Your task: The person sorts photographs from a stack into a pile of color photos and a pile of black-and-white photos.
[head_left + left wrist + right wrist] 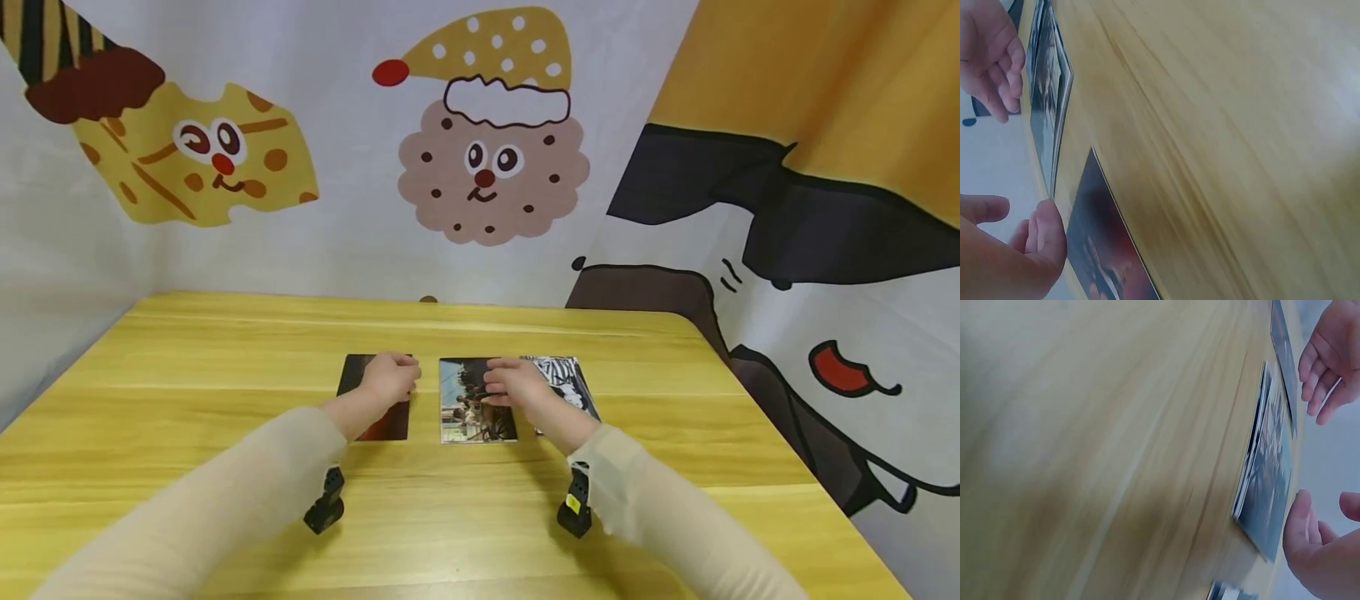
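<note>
Three picture cards lie in a row on the wooden table. My left hand (390, 379) hovers over the dark, reddish card (388, 425), fingers loosely bent and nothing between them. Its thumb stands apart from the fingers in the left wrist view. In the middle lies a street-scene picture (467, 412), topping a small stack (1266, 475) whose layered edges show in the right wrist view. My right hand (521, 387) is above this stack's right side, fingers relaxed and holding nothing. Its forearm partly covers the black-and-white card (566, 379) at the right.
The table (465, 533) has a light wood grain, and its far edge meets a white curtain (337, 258) printed with cartoon food. Small black devices (326, 500) are strapped under both wrists. Cream sleeves (247, 483) reach across the near side.
</note>
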`<state>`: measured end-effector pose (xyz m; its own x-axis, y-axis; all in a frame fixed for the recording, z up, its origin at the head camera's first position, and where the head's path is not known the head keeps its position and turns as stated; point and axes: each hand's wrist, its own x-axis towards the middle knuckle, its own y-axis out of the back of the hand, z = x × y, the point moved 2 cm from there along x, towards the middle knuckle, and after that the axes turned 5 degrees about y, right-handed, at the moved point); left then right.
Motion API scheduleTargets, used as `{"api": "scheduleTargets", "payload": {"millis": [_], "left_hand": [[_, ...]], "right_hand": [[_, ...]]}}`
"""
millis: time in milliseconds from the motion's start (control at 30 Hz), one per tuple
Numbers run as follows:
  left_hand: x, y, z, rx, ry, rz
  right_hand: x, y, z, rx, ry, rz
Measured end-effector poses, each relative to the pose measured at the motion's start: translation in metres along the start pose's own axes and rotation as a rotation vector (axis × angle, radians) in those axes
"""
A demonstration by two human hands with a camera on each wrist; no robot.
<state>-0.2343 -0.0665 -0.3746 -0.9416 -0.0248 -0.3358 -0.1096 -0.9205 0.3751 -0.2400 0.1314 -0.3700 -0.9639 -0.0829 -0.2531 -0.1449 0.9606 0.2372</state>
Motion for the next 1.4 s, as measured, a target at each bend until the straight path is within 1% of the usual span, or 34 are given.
{"api": "scheduleTargets", "payload": {"millis": [133, 200, 267, 367, 500, 700, 1033, 1267, 1400], "left_hand": [[0.002, -0.01, 0.003, -0.059, 0.015, -0.031], [0.002, -0.014, 0.004, -0.068, 0.02, -0.042], [0.001, -0.018, 0.005, -0.057, 0.02, -0.044], [0.0, -0.023, 0.004, -0.04, 0.019, -0.044], [-0.002, -0.026, 0.005, -0.04, 0.022, -0.047], [-0.003, -0.027, 0.006, -0.048, 0.021, -0.049], [-0.003, -0.029, 0.007, -0.025, 0.022, -0.047], [-0.003, -0.031, 0.009, -0.017, 0.014, -0.025], [0.0, -0.033, 0.008, -0.07, 0.016, -0.021]], "right_hand": [[0.0, 0.007, 0.003, -0.054, -0.019, 0.03], [-0.001, 0.01, 0.004, -0.087, -0.033, 0.045], [-0.001, 0.013, 0.006, -0.114, -0.047, 0.05], [-0.002, 0.017, 0.007, -0.096, -0.063, 0.044], [-0.004, 0.021, 0.007, -0.034, -0.071, 0.014], [-0.005, 0.024, 0.007, -0.053, -0.069, 0.007], [-0.006, 0.023, 0.009, -0.087, -0.06, 0.073], [-0.004, 0.022, 0.01, -0.012, -0.057, 0.093], [-0.004, 0.024, 0.01, 0.008, -0.064, 0.131]]}}
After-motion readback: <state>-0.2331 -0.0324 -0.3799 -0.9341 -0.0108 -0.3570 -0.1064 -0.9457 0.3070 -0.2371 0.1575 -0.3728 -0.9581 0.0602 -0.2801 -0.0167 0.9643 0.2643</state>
